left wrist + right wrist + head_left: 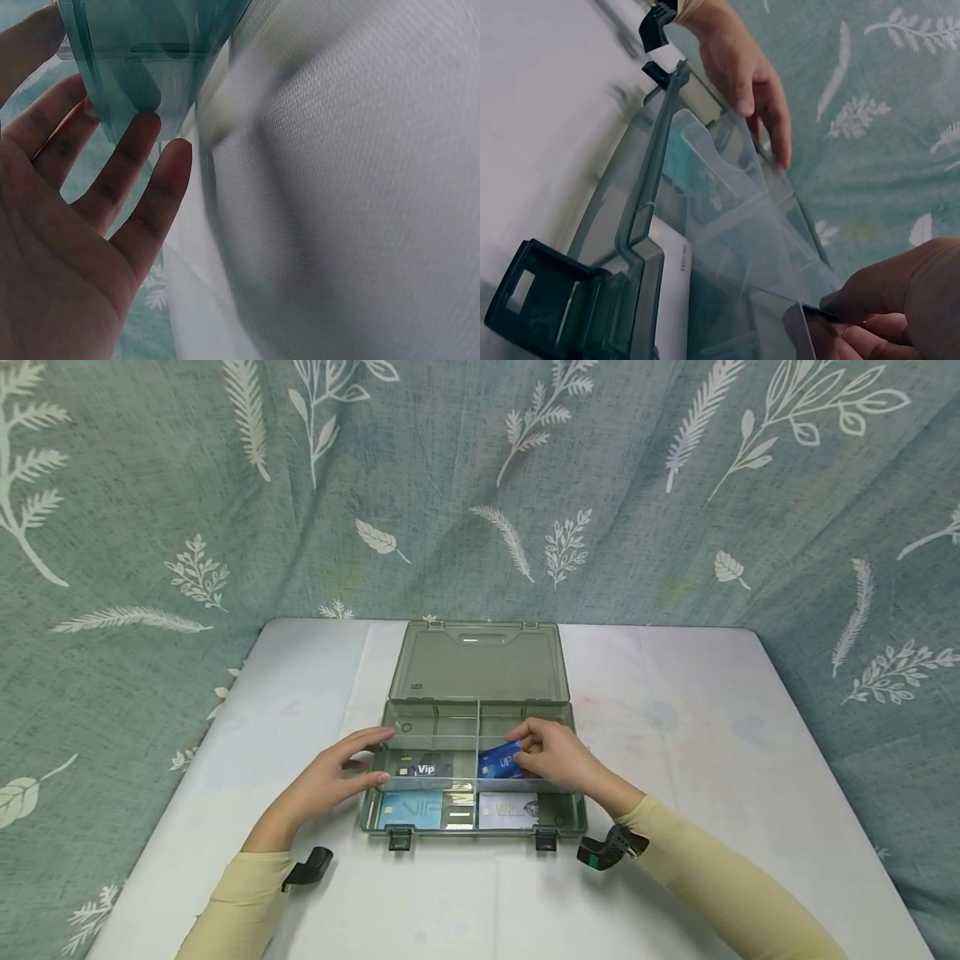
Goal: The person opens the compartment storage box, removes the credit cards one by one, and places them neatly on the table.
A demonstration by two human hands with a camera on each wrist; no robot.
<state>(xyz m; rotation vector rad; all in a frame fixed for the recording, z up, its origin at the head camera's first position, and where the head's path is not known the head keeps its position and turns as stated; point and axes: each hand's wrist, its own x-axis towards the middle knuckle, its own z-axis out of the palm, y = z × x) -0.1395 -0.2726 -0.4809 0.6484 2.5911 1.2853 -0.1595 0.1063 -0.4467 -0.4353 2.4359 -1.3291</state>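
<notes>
A translucent grey-green divided box [480, 833] sits on the table with its lid [480, 664] swung back. My right hand [558, 756] pinches a blue VIP card [495, 760], held tilted over the right middle compartment; only the card's dark edge [821, 313] shows in the right wrist view. At the box's left side, my left hand [330, 768] rests thumb and fingertips on the wall, its fingers [120, 172] spread and fairly straight. A black Vip card [423, 767] lies in the left middle compartment. In front lie a light blue VIP card [411, 810] and a white VIP card [508, 810].
Two dark latches, one on the left [400, 839] and one on the right [546, 839], hang from the box's front edge. Clear dividers [477, 727] stand between compartments. A white cloth [675, 718] covers the table, with a leaf-patterned green curtain [450, 485] behind.
</notes>
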